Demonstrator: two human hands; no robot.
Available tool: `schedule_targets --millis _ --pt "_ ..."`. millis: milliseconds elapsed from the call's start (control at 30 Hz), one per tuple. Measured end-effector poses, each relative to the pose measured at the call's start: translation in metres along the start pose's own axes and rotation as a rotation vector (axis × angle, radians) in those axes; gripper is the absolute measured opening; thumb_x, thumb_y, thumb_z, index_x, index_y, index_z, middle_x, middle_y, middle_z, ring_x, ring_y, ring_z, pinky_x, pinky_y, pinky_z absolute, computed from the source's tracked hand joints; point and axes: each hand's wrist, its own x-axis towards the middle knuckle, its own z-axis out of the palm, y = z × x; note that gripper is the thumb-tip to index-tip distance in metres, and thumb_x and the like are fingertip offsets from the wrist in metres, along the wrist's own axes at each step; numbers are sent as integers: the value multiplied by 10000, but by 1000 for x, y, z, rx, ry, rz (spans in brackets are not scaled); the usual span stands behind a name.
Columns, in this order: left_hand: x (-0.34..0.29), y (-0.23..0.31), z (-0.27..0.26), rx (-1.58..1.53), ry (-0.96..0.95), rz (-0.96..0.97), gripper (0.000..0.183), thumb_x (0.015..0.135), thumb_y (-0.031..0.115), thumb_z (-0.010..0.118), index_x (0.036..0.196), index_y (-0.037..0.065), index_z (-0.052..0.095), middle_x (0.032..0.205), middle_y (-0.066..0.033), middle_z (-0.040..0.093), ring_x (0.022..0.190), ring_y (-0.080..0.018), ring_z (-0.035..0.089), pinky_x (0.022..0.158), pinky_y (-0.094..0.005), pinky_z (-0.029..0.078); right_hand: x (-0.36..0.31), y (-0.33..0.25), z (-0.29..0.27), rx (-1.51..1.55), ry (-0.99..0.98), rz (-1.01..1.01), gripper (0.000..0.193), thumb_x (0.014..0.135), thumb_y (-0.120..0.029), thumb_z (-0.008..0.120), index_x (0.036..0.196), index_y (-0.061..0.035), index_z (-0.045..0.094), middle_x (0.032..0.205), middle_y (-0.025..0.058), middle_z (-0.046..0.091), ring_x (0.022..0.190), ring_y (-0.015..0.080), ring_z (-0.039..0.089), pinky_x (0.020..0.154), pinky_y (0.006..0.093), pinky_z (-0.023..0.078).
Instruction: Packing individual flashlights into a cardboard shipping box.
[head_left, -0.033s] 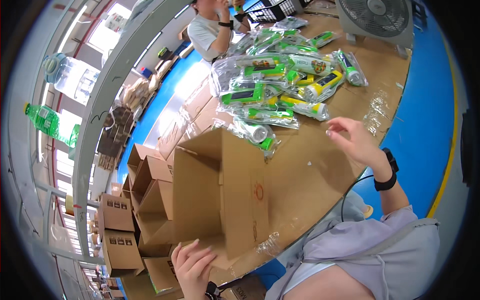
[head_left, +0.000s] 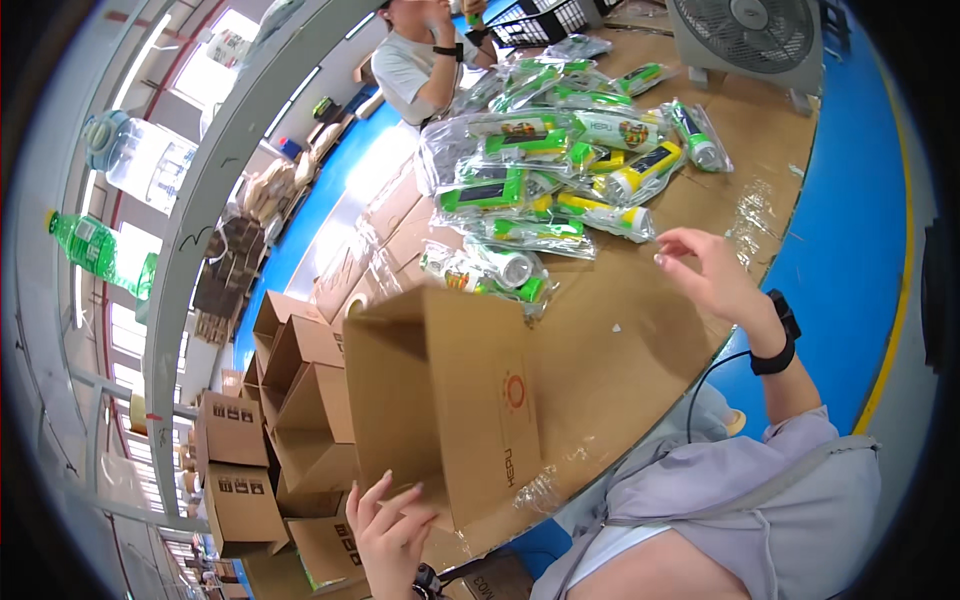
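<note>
Open cardboard box (head_left: pixel 475 390) at the near left part of the table (head_left: pixel 610 375), its opening turned toward the left. The left hand (head_left: pixel 390 530) lies at the lower rim of this opening, fingers spread and unclenched; contact with the cardboard cannot be told. The right hand (head_left: pixel 708 278), fingers loosely curved and free of any object, hovers near the table's right edge. Bagged green-and-yellow torches (head_left: pixel 570 150) form a pile toward the far edge; a fan (head_left: pixel 752 35) occupies the far right corner.
</note>
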Motion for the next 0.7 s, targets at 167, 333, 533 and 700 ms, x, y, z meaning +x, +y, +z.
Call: schedule_targets --millis 167,333,533,700 --pt "-12 -8 27 -107 98 -216 154 654 90 575 752 86 694 1385 -132 462 1384 -418 197 1126 -534 121 18 30 -9 -356 -29 -5 342 849 -207 604 1098 26 572 1050 194 598 1013 298 572 911 381 447" --pt "-34 -25 68 -173 487 -320 149 712 54 538 742 62 684 1322 -247 469 1340 -424 304 1088 -538 239 45 73 32 -585 -60 -325 510 779 -223 654 1210 10 515 1237 176 495 1190 355 429 1002 448 364" --pt "-31 -23 74 -213 956 -428 149 774 35 537 669 24 642 1220 -239 495 1252 -405 426 984 -483 395 98 89 63 -857 80 -369 615 642 -231 735 1164 24 532 1172 153 515 1159 326 419 958 436 363" --pt "-22 -24 71 -258 1020 -398 175 787 32 538 645 32 640 1201 -213 484 1240 -392 437 932 -456 437 116 86 56 -1013 -108 -154 341 668 -198 685 923 2 580 974 158 592 1019 304 523 860 412 418"
